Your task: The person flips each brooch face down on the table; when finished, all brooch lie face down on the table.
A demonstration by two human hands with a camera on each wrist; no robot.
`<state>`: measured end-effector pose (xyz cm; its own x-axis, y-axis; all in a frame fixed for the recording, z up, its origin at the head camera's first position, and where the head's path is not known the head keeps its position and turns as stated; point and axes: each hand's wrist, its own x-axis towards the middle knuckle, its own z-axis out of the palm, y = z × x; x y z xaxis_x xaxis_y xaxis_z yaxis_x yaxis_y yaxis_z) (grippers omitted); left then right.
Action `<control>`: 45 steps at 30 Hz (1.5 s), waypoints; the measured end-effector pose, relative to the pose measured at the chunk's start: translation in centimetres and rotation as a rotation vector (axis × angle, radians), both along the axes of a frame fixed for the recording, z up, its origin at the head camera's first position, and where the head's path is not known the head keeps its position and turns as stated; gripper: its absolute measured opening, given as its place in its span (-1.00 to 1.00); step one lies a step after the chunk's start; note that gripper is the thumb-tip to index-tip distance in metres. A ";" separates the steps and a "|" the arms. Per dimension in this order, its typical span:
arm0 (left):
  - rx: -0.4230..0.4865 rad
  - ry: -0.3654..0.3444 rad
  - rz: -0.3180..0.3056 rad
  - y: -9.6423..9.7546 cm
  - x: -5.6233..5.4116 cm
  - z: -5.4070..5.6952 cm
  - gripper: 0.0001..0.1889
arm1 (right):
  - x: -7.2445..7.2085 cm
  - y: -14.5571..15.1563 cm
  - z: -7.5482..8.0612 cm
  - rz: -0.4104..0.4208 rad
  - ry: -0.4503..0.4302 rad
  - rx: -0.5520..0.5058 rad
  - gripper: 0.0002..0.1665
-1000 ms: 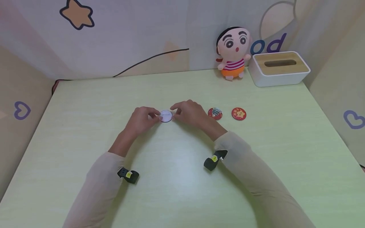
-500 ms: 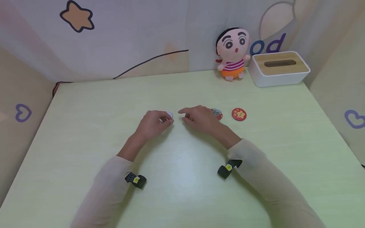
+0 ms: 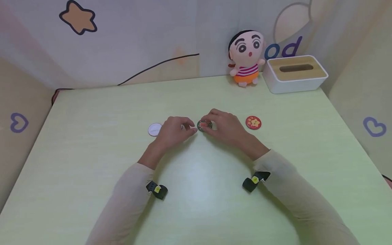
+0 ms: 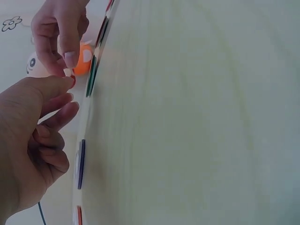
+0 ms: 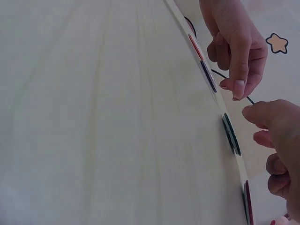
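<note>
In the head view a round badge point(image 3: 204, 125) with a dark green rim and reddish picture lies on the table under the fingertips of my right hand point(image 3: 228, 129). My left hand point(image 3: 176, 131) is just left of it, index finger and thumb slightly apart beside its rim. Both wrist views show the hands raised a little above the green-edged disc point(image 4: 92, 76), fingers loosely bent. A white-faced disc point(image 3: 154, 129) lies at the far left. A second, blue-edged disc point(image 4: 81, 164) is mostly hidden behind my left hand in the head view.
A red badge with a yellow star point(image 3: 253, 122) lies right of my right hand. Another disc with a dark red edge point(image 5: 248, 201) shows in the right wrist view. A plush doll point(image 3: 246, 58) and a white tissue box with wooden lid point(image 3: 295, 75) stand at the back.
My left hand has moved right, away from the white discs. My right hand has moved over the green-rimmed badge, which now shows between the hands. The red tree badge is now hidden behind my right hand.
</note>
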<state>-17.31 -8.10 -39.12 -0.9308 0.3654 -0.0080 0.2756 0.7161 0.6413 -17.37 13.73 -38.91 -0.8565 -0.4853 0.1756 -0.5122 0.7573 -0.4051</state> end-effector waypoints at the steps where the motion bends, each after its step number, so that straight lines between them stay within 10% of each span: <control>1: -0.009 -0.008 -0.003 0.2 -0.1 0.1 -0.76 | 0.0 0.2 0.1 -0.012 -0.022 0.011 -0.65; 15: -0.139 -0.065 -0.056 2.0 -1.9 1.2 -0.54 | -2.2 1.3 1.5 -0.060 -0.350 0.097 -0.26; 45: -0.201 -0.107 -0.075 2.9 -2.8 1.2 -0.55 | -3.5 0.9 1.6 -0.068 -0.476 0.048 -0.41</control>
<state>-20.07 -5.20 -37.93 -0.8909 0.4147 -0.1852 0.2710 0.8126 0.5161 -20.91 14.65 -37.31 -0.8662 -0.4236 -0.2650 -0.2270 0.8061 -0.5465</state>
